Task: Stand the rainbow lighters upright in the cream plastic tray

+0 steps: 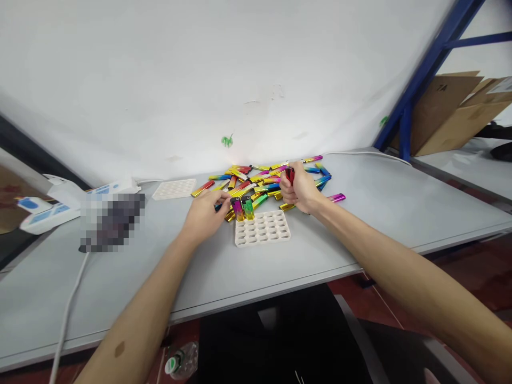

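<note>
A pile of shiny rainbow-coloured lighters (260, 178) lies on the grey table (360, 229) against the wall. In front of it sits a white tray with rows of holes (263, 229); two lighters (242, 207) stand upright in its far left corner. My left hand (205, 214) rests curled beside those two, its fingers pinched on a dark blue lighter at the pile's edge. My right hand (299, 189) is closed in a fist on a red lighter (289, 174), held over the right side of the pile.
A second white holed tray (174, 189) lies at the back left. White power strips (60, 205) with a cable and a blurred dark object (112, 221) sit at far left. Blue shelving (424, 80) with cardboard boxes stands right. A black chair (288, 341) is below the table edge.
</note>
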Demonstrator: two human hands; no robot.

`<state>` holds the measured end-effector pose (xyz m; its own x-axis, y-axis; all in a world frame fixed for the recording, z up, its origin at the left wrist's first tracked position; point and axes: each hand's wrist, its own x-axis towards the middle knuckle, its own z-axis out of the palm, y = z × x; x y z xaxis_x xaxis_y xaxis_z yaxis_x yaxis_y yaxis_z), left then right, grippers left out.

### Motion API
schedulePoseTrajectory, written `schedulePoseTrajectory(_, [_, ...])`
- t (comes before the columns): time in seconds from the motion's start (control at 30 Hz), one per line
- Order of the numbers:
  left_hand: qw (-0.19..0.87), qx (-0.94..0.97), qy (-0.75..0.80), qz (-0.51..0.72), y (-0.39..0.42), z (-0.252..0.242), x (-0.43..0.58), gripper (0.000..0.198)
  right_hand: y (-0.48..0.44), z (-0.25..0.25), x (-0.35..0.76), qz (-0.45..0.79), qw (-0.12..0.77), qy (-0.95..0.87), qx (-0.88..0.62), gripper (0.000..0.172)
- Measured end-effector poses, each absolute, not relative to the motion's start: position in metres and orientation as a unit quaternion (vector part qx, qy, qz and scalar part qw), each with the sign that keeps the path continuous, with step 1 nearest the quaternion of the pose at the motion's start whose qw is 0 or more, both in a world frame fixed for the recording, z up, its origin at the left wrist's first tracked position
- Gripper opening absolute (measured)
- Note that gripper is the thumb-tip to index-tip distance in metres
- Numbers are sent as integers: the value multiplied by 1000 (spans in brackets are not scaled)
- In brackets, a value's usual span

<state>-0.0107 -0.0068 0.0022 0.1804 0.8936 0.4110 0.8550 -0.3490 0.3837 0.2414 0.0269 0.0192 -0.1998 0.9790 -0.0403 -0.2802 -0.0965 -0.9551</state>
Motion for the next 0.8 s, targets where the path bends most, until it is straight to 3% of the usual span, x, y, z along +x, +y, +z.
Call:
schedulePoseTrajectory(0.13, [36,767,568,294,-6,2,-11,24,25,20,242,652,481,-442,-385,60])
schedulePoseTrajectory(0.5, [35,769,566,295,-6,1,-11,25,27,19,243,632,503,-457,-373,45])
schedulePoseTrajectory(0.8, [35,769,567,294,-6,1,-12,25,29,11,239,615,500,-474,-384,50])
